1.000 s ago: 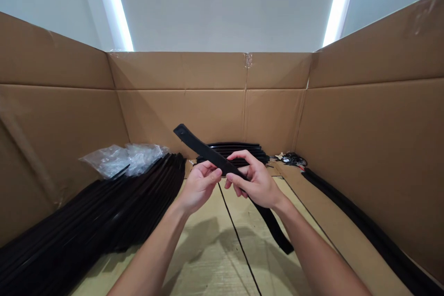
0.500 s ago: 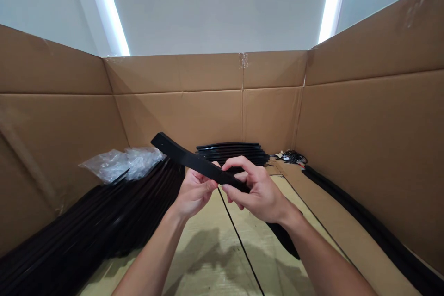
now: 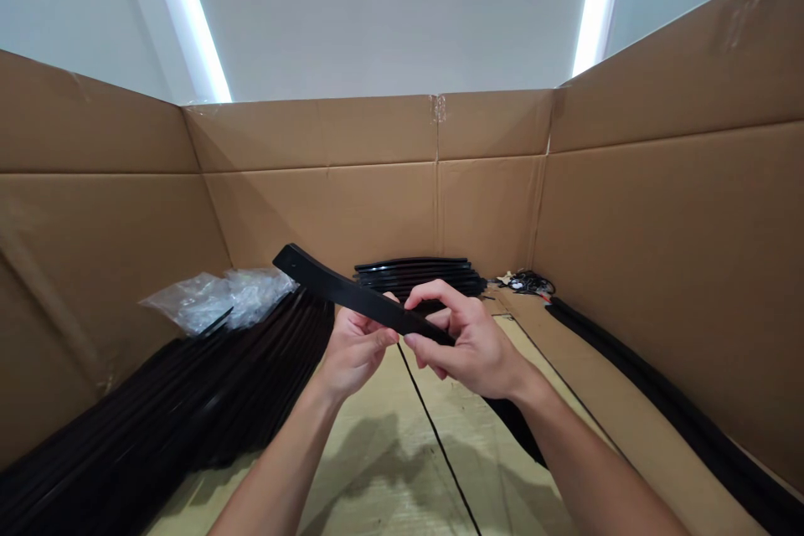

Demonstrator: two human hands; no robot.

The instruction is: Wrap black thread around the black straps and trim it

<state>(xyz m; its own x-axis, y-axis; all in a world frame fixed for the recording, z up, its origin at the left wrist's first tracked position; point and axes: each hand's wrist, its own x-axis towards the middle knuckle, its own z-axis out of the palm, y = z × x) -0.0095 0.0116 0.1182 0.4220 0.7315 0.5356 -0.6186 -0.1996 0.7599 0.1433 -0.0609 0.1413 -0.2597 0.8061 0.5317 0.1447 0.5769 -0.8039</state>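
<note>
A long, curved black strip (image 3: 342, 289) is held up at a slant, its far end pointing up and left. My left hand (image 3: 357, 350) grips its underside near the middle, thumb pressed against it. Just to the right, my right hand (image 3: 471, 339) is closed round the same strip, with thumb and index finger at its edges. The strip runs on behind my right wrist toward the lower right. From between the hands a thin black cord (image 3: 433, 427) trails down to the bottom edge; which fingers hold its upper end is hidden.
On the left lies a big pile of black strips (image 3: 207, 402), with clear plastic wrap (image 3: 219, 300) on top. Another stack of strips (image 3: 418, 272) and some tangled black cords (image 3: 531, 283) lie at the back. A black length (image 3: 659, 410) runs along the right cardboard wall (image 3: 678, 251).
Both hands keep their hold on the strip and have barely shifted. The view has tilted very slightly.
</note>
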